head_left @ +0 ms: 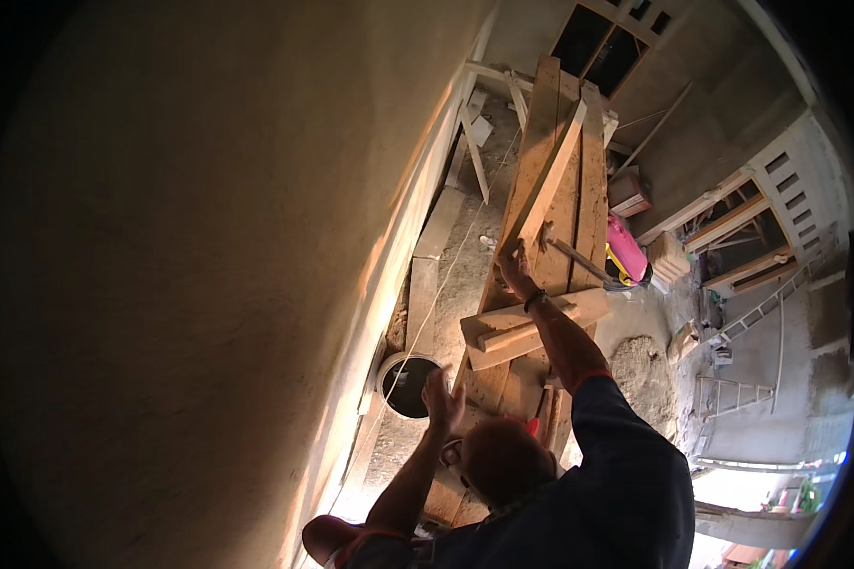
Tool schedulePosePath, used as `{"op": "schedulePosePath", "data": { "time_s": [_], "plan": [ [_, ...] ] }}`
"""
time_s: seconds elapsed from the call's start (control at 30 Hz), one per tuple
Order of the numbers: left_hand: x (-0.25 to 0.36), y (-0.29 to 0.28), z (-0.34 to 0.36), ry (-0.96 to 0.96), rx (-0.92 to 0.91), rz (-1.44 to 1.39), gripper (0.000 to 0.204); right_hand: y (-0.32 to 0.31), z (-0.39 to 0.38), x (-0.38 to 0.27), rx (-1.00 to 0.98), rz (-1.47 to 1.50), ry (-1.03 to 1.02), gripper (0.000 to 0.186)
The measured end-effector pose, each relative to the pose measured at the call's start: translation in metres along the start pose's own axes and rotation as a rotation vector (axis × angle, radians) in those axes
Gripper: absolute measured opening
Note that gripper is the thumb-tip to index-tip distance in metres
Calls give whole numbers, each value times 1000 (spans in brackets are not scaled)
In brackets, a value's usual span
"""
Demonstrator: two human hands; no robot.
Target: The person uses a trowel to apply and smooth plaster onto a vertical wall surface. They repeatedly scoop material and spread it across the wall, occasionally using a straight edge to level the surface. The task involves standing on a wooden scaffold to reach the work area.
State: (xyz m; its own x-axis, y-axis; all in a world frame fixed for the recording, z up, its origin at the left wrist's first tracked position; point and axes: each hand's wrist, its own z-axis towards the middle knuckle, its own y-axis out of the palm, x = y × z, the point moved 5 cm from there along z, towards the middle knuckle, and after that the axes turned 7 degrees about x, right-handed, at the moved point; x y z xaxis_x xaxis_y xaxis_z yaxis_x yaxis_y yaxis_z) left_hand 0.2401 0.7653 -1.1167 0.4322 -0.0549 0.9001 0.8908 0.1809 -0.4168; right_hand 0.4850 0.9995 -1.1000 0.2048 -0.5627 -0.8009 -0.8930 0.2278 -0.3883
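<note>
Neither my left hand nor my right hand can be made out. Below me a co-worker in a dark shirt (pixel 598 474) reaches over a walkway of rough wooden planks (pixel 593 171). The co-worker's right hand (pixel 517 270) grips the lower end of a long timber (pixel 560 161) that lies along the planks. A dark narrow bar (pixel 579 261) lies beside that hand. The co-worker's left hand (pixel 441 398) is raised near the planks' left edge, its grip unclear. Short boards (pixel 579 308) lie across the planks, and a round opening or container (pixel 403 389) with a pale rim sits at their left.
A plastered wall (pixel 190 237) fills the left side, with a thin cord (pixel 432 308) running near its foot. Right of the planks are a pink bundle (pixel 626 247), stacked blocks (pixel 669 256), a rubble heap (pixel 640 360) and ladders (pixel 735 394). Window frames (pixel 735 228) line the far walls.
</note>
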Motion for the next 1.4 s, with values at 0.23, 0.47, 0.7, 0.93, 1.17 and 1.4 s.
{"op": "schedulePosePath", "data": {
  "time_s": [0.23,0.47,0.7,0.93,1.17,1.4],
  "plan": [
    [110,-39,102,-739,-296,-835,69,-12,-168,-97,-85,569,22,48],
    [260,-72,117,-946,-805,-990,61,-38,-378,-159,-262,684,-70,68],
    [336,-109,97,-583,-747,-596,47,-133,-415,-163,-638,268,376,71],
    [442,-170,57,-442,-710,122,85,-127,-302,-207,-464,778,184,36],
    [555,-314,8,-467,-666,140,75,-119,-365,-253,-591,927,250,43],
    [669,-454,-41,-222,-622,252,75,-197,-415,-425,100,-316,-1377,51]
  ]
}}
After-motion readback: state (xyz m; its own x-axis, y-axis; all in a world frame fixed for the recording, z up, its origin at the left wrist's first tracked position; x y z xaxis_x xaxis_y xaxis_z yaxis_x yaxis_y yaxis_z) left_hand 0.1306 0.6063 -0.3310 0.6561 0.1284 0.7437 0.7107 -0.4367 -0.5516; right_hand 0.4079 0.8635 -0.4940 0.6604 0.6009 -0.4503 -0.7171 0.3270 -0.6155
